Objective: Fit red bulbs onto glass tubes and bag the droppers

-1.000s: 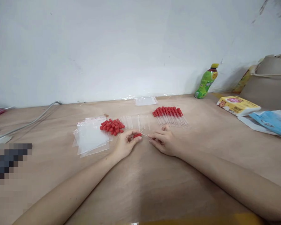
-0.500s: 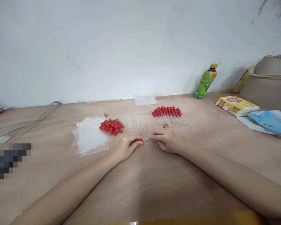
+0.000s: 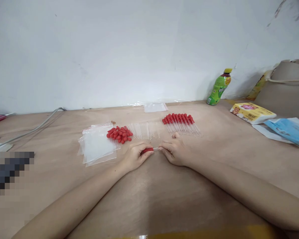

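Near the middle of the table, my left hand (image 3: 136, 155) is closed on a red rubber bulb (image 3: 148, 150). My right hand (image 3: 173, 151) pinches a thin clear tube (image 3: 156, 149), whose other end meets the bulb. Behind my left hand lies a pile of loose red bulbs (image 3: 119, 133), beside a row of clear tubes (image 3: 141, 130). Several droppers with red bulbs fitted (image 3: 180, 122) lie side by side behind my right hand. Clear plastic bags (image 3: 97, 144) are stacked left of the pile.
A small bag (image 3: 154, 107) lies near the wall. At the right are a green bottle (image 3: 218, 88), a yellow tissue pack (image 3: 252, 113), a blue packet (image 3: 289, 130) and a grey bag (image 3: 285, 88). A grey cable (image 3: 40, 126) crosses the left side.
My right hand has shifted slightly down, and its fingers have closed in on the tube. More of the red bulb shows at my left fingertips.
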Tool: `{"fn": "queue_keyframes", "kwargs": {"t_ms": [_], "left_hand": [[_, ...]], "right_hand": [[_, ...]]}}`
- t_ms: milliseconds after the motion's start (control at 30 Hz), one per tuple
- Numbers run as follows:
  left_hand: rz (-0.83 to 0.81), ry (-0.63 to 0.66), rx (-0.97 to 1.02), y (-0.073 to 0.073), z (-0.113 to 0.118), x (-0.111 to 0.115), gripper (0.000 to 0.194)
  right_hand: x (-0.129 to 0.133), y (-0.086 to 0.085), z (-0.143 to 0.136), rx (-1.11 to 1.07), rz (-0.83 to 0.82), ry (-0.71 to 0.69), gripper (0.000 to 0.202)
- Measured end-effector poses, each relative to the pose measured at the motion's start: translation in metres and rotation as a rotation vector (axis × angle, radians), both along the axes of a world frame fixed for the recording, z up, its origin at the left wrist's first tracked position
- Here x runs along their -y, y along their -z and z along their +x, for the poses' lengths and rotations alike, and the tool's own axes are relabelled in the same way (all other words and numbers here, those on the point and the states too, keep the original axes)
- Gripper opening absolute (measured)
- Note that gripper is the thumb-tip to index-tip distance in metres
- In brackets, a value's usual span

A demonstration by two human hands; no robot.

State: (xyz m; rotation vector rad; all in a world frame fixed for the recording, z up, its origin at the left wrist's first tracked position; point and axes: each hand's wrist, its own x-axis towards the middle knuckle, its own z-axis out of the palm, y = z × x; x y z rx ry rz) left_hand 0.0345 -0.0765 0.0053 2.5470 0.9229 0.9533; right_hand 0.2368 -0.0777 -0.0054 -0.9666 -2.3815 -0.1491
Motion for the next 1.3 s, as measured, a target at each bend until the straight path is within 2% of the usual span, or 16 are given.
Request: {"fn": "queue_keyframes", "kwargs": {"t_ms": [267,500,633,733,800,900,967,1067,1200,1300], "left_hand": [[0.036,0.039,-0.022,0.006,-0.001,-0.002,0.012],[0.104,0.053,-0.077,0.001,-0.003,-0.004,0.013],[0.064,-0.017,-0.066,0.002,-0.005,-0.009,0.012],[-0.017,-0.120,-0.029,0.006,-0.006,-0.012,0.022],[-0.055,-0.160,-0.025,0.007,-0.006,-0.012,0.026],[-0.061,-0.149,-0.076,0.003,-0.004,-0.011,0.015],[-0.055,-0.120,-0.098,0.000,-0.003,-0.009,0.007],[-0.055,-0.095,-0.107,-0.003,-0.002,-0.008,0.008],[-0.048,-0.096,-0.111,-0.002,-0.003,-0.008,0.007],[-0.047,-0.097,-0.114,-0.001,-0.004,-0.008,0.007]], "right_hand": [[0.001,-0.003,-0.006,0.033,-0.176,-0.009,0.030],[-0.001,-0.007,-0.009,0.048,-0.287,-0.007,0.031],[0.003,-0.023,-0.008,0.147,-0.242,0.024,0.028],[0.003,-0.035,-0.001,0.171,-0.294,0.052,0.024],[-0.002,-0.039,0.006,0.109,-0.409,0.106,0.026],[-0.019,-0.041,0.016,-0.038,-0.525,0.264,0.029],[-0.034,-0.039,0.018,-0.089,-0.502,0.411,0.027],[-0.056,-0.035,0.012,-0.057,-0.434,0.579,0.028],[-0.076,-0.028,-0.004,0.031,-0.367,0.746,0.027],[-0.084,-0.023,-0.011,0.086,-0.339,0.803,0.027]]}}
